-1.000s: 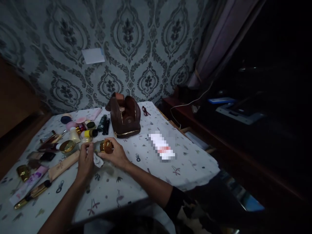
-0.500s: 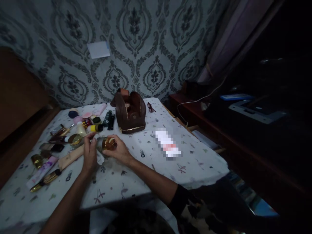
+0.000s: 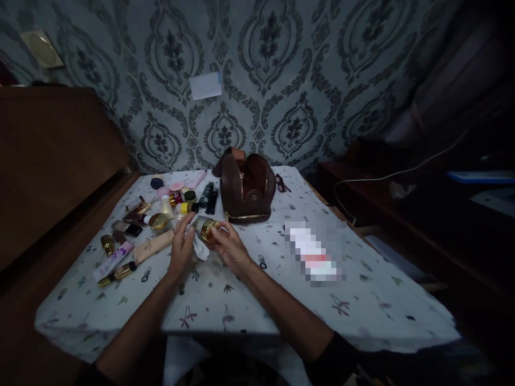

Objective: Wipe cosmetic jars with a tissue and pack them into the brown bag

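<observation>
While the right hand grips a gold-capped jar, the left hand pinches a white tissue against it, wiping; turning the jar seems due.

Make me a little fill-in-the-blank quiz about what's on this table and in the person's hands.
1. Both hands hold a jar with a ____-coloured lid.
2. Under the jar, against the left hand, is a white ____.
3. The brown bag behind the hands stands ____, not zipped shut.
4. Most cosmetics lie to the ____ of the bag.

Missing words: gold; cloth; open; left
</observation>
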Demonstrator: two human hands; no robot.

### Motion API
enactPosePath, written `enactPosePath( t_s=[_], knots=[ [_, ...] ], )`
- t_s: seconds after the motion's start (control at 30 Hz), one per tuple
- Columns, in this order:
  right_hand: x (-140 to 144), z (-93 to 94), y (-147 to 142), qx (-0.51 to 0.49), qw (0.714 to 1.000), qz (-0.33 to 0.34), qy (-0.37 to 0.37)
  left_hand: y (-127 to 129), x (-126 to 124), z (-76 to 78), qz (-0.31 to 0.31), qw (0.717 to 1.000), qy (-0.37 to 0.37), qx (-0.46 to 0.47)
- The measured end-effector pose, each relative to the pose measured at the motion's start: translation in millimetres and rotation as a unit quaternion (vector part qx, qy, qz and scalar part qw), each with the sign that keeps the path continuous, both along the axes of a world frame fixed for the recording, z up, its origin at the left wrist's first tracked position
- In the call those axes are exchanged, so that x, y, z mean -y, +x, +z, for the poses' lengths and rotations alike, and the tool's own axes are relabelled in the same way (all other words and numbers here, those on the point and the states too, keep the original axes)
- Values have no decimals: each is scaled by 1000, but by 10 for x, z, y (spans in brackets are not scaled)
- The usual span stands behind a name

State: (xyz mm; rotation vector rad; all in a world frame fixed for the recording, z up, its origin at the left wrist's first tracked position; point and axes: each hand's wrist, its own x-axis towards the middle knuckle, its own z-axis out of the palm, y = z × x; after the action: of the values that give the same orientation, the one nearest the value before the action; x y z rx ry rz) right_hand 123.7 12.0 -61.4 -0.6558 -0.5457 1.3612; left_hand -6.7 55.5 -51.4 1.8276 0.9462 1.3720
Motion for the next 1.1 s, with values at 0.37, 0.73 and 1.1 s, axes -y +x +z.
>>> enactPosePath(
  t_s=[0.37, 0.73, 1.1],
  knots=[
    [-26, -105, -63, -18, 998, 41, -46, -44, -7, -25, 13, 998, 54, 2],
    [-56, -61, 16, -114, 992, 54, -11, 0, 63, -65, -34, 972, 215, -87],
    [-95, -106, 86, -195, 976, 77, -54, 29, 61, -147, -64, 942, 295, -149]
  ],
)
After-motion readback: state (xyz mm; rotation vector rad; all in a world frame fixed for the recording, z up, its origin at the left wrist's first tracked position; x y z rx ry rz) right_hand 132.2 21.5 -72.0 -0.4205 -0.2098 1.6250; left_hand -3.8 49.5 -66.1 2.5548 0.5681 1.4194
